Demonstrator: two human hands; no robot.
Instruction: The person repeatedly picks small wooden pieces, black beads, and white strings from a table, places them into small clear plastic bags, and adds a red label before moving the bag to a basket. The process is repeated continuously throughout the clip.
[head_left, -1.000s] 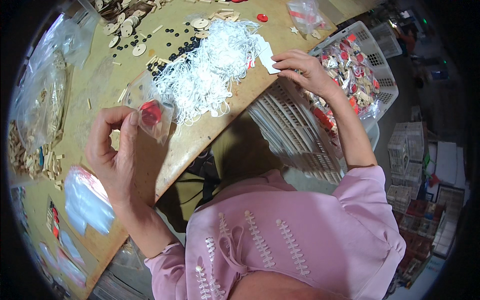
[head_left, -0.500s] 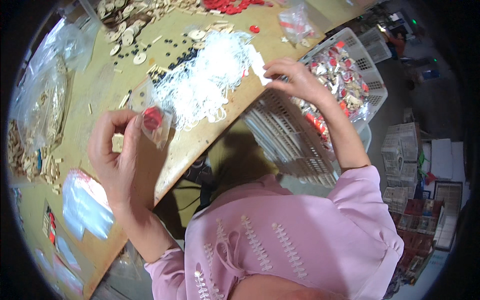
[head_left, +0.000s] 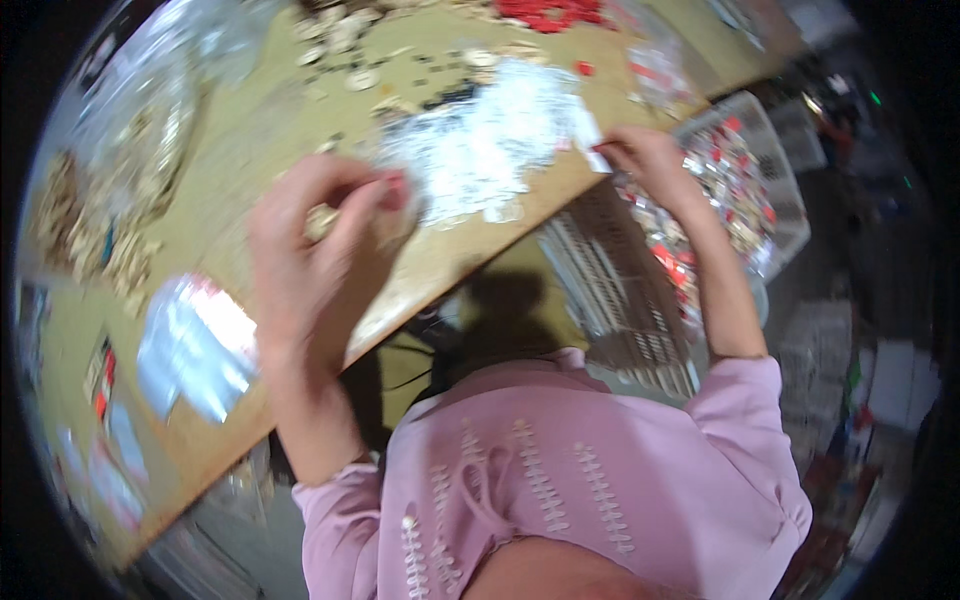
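Between the thumb and forefinger of my left hand [head_left: 315, 240], a small clear plastic bag [head_left: 397, 208] with a red piece inside is pinched. That hand hovers over the table edge, and motion blurs the bag. Pale wooden pieces [head_left: 321, 222] show in the gap of its curled fingers; I cannot tell if they are held or lie behind. At the right end of a pile of white strings [head_left: 480, 140], my right hand [head_left: 655, 168] has its fingertips closed at the lower end of a white strip [head_left: 584, 122].
Black beads [head_left: 455, 95], wooden discs [head_left: 345, 32] and red pieces [head_left: 550, 14] lie at the far side. Flat clear bags [head_left: 195, 345] and a large bag of wooden parts [head_left: 150, 150] are left. A white basket [head_left: 790, 200] of filled packets stands right, by the table edge.
The whole view has shifted, so the table and both hands sit further right in the picture, now blurred. My left hand still pinches the bag; my right hand stays at the white strip.
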